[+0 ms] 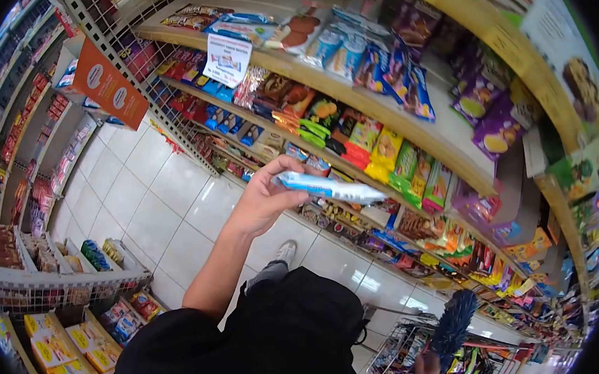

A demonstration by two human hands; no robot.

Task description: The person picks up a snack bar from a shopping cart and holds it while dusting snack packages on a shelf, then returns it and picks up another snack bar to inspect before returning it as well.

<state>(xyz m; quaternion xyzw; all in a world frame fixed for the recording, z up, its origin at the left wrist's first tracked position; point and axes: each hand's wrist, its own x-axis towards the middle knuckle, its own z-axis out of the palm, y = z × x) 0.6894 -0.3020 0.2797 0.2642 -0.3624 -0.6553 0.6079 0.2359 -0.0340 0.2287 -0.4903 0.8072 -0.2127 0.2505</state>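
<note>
My left hand (265, 200) is raised in front of a snack shelf and grips a long blue and white packet (331, 188) by its left end. The packet lies level, pointing right, just in front of a shelf row of small wrapped bars. My right hand (426, 371) is low at the bottom right, closed around the handle of a dark blue fluffy duster (454, 324) that points up. My black sleeve and shirt (280, 340) fill the bottom centre.
Wooden shelves (363, 97) with several rows of bright snack bags run across the top and right. A white paper label (226, 59) hangs off one shelf edge. A wire rack (399, 349) stands by my right hand. White floor tiles (150, 203) and low display bins (61, 267) lie left.
</note>
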